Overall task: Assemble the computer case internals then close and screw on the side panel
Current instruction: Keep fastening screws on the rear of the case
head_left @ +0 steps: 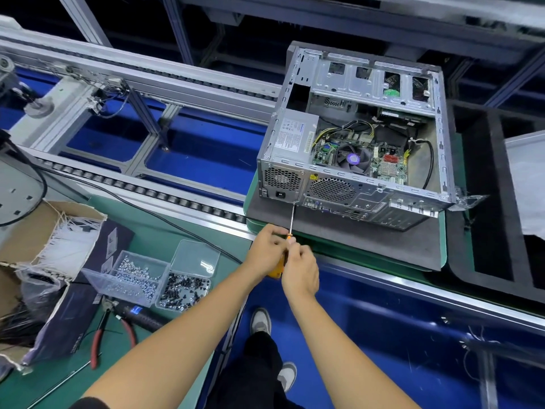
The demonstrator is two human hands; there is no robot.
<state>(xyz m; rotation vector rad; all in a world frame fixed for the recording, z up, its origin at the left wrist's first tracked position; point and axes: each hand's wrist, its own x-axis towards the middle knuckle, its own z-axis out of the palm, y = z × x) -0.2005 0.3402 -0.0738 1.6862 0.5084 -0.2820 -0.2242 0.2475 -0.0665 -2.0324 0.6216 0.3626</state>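
A green bench [182, 228] carries screw boxes [153, 280], red-handled pliers [98, 340] and a cardboard box [35, 228]

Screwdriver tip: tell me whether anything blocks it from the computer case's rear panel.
Nothing visible does. Both hands, left and right, grip the screwdriver handle, and its bare shaft runs straight to the lower edge of the computer case rear panel, beside the power supply socket. Only open foam mat lies beneath.

A long roller conveyor [141, 184] of grey metal rails runs across the workplace, over a glossy blue floor [368, 335]. Just beside the conveyor, nearer the camera, lies a green bench mat [165, 228]. Beyond the conveyor, grey frame posts [177, 28] rise against darkness.
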